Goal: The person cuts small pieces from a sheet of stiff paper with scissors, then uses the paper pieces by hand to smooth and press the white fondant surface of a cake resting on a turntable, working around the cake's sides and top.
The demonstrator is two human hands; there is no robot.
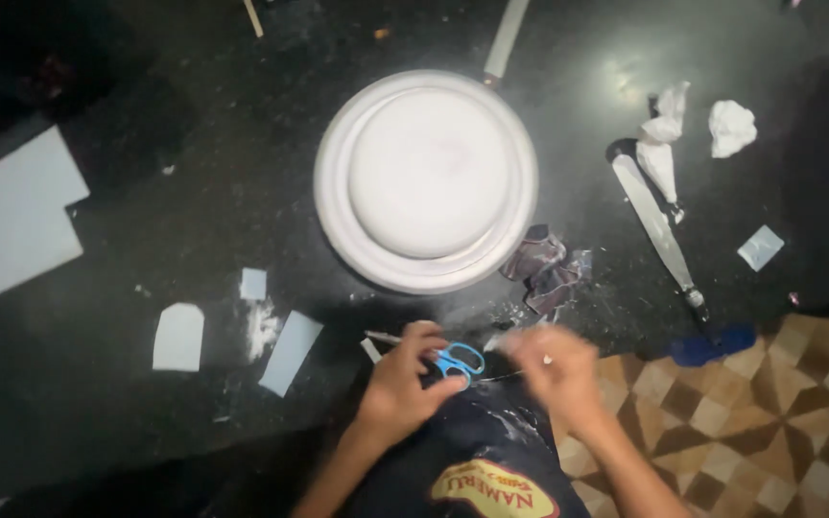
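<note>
1. 2 hands work close to my body, over a dark bag (477, 451) with a yellow and red label that lies in my lap, so whatever I cut stays low and steady.
2. My left hand (405, 379) is closed through the blue handles of the scissors (455, 363), fingers wrapped, blades pointing right toward the other hand.
3. My right hand (554, 369) is blurred; it seems pinched on something thin and pale at the scissor tips, but I cannot tell what it is or how tight the pinch is.
4. Just beyond, on the dark counter (127, 384), lie 3 pale paper offcuts (179, 336), dropped to my left out of the way.
5. A crumpled purple-grey cloth (547, 269) sits just beside the turntable.
6. At the centre stands a smooth white cake (431, 171) on a white turntable (338, 225), well apart from my hands.
7. To the right lie a long palette knife (659, 225), a piping bag (662, 144) and a crumpled tissue (731, 127), parked clear of the cake.
</note>
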